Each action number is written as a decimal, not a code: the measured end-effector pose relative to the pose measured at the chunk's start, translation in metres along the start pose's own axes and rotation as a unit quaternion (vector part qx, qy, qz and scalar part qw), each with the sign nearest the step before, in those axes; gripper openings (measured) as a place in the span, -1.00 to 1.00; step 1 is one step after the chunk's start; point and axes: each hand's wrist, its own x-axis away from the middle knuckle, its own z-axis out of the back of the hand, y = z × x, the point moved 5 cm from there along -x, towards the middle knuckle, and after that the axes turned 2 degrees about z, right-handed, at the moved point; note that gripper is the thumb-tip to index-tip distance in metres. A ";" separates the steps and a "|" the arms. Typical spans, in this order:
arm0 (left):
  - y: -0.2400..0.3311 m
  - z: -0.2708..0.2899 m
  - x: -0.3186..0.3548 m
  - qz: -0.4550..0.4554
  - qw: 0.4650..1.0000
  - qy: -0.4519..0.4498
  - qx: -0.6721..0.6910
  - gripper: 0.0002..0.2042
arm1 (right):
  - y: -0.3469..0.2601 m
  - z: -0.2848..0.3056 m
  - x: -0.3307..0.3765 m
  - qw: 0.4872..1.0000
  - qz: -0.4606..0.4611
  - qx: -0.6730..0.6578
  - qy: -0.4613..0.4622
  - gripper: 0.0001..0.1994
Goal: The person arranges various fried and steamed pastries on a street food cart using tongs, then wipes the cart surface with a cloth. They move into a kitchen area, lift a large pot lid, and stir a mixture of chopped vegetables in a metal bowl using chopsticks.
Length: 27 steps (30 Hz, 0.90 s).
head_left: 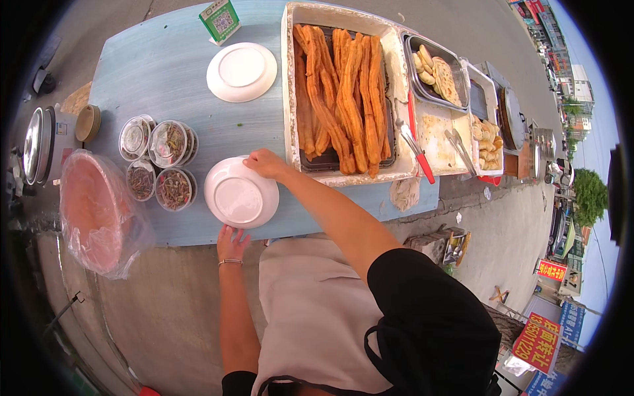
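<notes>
A white plate [239, 193] is upside down near the front edge of the blue table, its round foot ring facing up. My right hand [265, 163] is closed on its upper right rim, thumb and fingers pinching the edge. My left hand [232, 243], a bracelet at the wrist, reaches up to the near rim with fingers stretched out and a little apart, the tips touching it. Farther back lies a second upturned white plate [242, 72]. Right of both, a white foam box [288, 86] holds long golden fried dough sticks [350, 99] on a dark rack.
Lidded clear tubs [169, 144] of shredded food cluster at left, beside a pink bag-lined bucket [99, 211]. A green code stand [220, 22] is at the back. Red-handled tongs [416, 150], a metal tray [436, 69] of flatbreads and another foam box [494, 92] stand right.
</notes>
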 end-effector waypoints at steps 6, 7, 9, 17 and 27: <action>-0.002 0.017 -0.006 0.003 1.000 0.004 0.022 -0.56 | -0.037 -0.009 0.101 0.977 0.153 -0.113 0.094 -0.73; -0.004 0.018 -0.008 0.012 0.998 -0.030 0.062 -0.56 | -0.043 -0.010 0.122 0.971 0.171 -0.124 0.113 -0.75; -0.004 0.028 0.003 0.013 0.992 -0.080 0.095 -0.57 | -0.050 -0.018 0.163 0.956 0.210 -0.136 0.154 -0.79; 0.018 0.008 0.062 -0.048 0.980 -0.177 -0.073 -0.49 | -0.035 -0.029 0.222 0.927 0.228 -0.185 0.233 -0.82; 0.038 -0.050 0.042 -0.122 0.969 0.021 -0.215 -0.31 | 0.048 -0.060 0.112 0.867 0.026 -0.434 0.243 -0.73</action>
